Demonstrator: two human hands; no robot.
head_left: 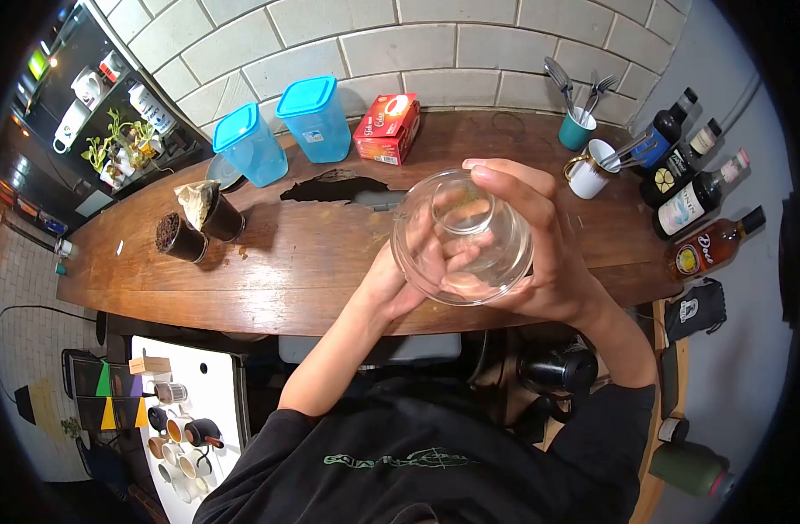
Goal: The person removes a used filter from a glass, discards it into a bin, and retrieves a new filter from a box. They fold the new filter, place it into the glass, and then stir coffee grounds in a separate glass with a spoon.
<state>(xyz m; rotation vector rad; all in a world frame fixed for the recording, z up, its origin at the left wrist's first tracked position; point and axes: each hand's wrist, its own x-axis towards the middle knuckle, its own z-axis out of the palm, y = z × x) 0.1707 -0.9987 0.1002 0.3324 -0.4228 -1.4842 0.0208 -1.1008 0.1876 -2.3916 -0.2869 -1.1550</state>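
Observation:
A clear, round glass vessel [459,281] is held up close over the front part of the wooden counter, tilted so that its wide round end faces me. A smaller ring shows inside the wide one, and nothing but my fingers is visible through the glass. My right hand [540,229] wraps around its right side, thumb side at the upper edge. From the left and behind, my left hand [396,284] grips it; its curled fingers show through the glass. The exact kind of vessel I cannot tell.
Two blue-lidded containers [313,122] and a red box [388,128] stand along the tiled wall. Dark cups [182,240] sit at left. A ragged hole [334,187] breaks the counter. Right: a white mug [589,175], a teal cutlery cup [576,133] and several bottles [693,205].

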